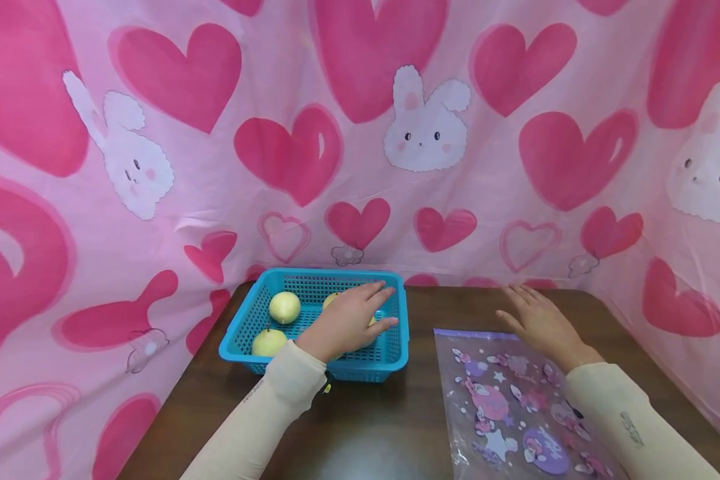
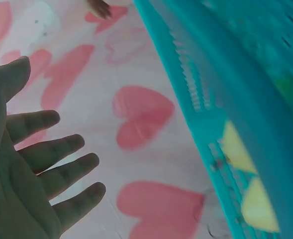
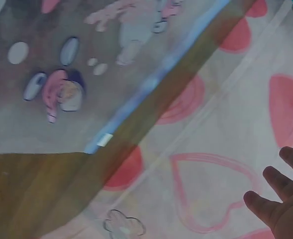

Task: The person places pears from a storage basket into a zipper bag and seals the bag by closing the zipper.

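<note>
A blue plastic basket (image 1: 372,371) stands at the back left of the table, holding several round, pale yellow pears (image 1: 285,307). Over its right half is my left hand (image 1: 348,320), fingers extended and thumb apart, partly hiding the pears behind it. The left wrist view shows the same hand (image 2: 42,174) with spread fingers and an empty palm, beside the basket wall. To the right lies a clear zip bag (image 1: 486,400) with cartoon prints and a purple top strip. My right hand (image 1: 543,327) is above the bag's upper right part, fingers straight, holding nothing.
The dark brown wooden table (image 1: 360,433) has its back edge close to a pink cloth (image 1: 360,180) with hearts and rabbits, which also hangs along both sides. Bare wood shows between basket and bag.
</note>
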The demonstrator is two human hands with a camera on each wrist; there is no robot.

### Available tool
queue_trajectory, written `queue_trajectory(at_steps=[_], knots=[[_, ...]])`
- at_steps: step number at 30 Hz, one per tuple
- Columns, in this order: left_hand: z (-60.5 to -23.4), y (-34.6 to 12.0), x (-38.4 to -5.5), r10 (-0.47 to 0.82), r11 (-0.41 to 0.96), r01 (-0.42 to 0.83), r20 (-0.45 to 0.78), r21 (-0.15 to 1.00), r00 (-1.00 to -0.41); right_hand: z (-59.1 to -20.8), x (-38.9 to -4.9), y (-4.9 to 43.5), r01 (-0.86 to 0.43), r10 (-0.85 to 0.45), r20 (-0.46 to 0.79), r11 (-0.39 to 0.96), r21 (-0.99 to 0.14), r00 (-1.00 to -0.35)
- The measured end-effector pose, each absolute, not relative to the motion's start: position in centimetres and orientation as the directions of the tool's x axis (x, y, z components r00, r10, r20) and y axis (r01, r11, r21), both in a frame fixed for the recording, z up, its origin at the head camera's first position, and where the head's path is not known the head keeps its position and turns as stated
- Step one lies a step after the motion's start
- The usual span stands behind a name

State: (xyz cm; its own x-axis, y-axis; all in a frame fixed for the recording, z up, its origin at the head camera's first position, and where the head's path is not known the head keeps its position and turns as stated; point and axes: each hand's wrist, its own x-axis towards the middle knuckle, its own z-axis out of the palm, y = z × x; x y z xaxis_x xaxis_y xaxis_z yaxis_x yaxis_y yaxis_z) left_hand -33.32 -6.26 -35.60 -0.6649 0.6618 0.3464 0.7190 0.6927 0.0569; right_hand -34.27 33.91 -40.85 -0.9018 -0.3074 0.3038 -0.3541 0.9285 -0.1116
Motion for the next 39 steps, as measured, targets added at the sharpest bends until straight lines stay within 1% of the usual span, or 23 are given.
queue_trajectory(at_steps=[3, 11, 18, 24, 27, 32, 34, 39], knots=[[-35.5, -4.7, -32.8, 0.685, 0.667, 0.743, 0.341, 0.062, -0.643, -41.3, -34.0, 34.5, -0.326, -0.280, 0.273, 0.935, -0.141, -0.921], [-36.2, -0.6, -32.0, 0.764, 0.600, 0.800, 0.305, -0.009, -0.569, -41.8, -34.0, 35.7, -0.284, -0.239, 0.244, 0.943, -0.173, -0.940], [-37.7, 1.8, -31.8, 0.778, 0.582, 0.813, 0.276, 0.020, -0.564, -42.3, -33.8, 37.0, -0.221, -0.174, 0.214, 0.950, -0.221, -0.961], [-39.5, 3.5, -31.0, 0.804, 0.540, 0.840, 0.263, 0.052, -0.533, -43.2, -32.8, 38.4, -0.150, -0.115, 0.147, 0.956, -0.253, -0.982], [-40.4, 3.9, -30.7, 0.802, 0.542, 0.837, 0.249, 0.078, -0.543, -43.5, -32.6, 38.7, -0.119, -0.096, 0.101, 0.958, -0.261, -0.990], [-41.5, 4.4, -30.4, 0.789, 0.568, 0.800, 0.151, 0.192, -0.596, -44.0, -32.4, 39.1, -0.060, -0.054, 0.028, 0.961, -0.269, -0.998], [-41.9, 4.5, -30.3, 0.779, 0.583, 0.782, 0.123, 0.221, -0.615, -44.2, -32.3, 39.3, -0.043, -0.043, 0.007, 0.963, -0.265, -0.999], [-42.5, 5.1, -29.8, 0.778, 0.596, 0.783, 0.112, 0.179, -0.618, -44.6, -32.2, 39.8, -0.042, -0.042, 0.004, 0.967, -0.253, -0.999]])
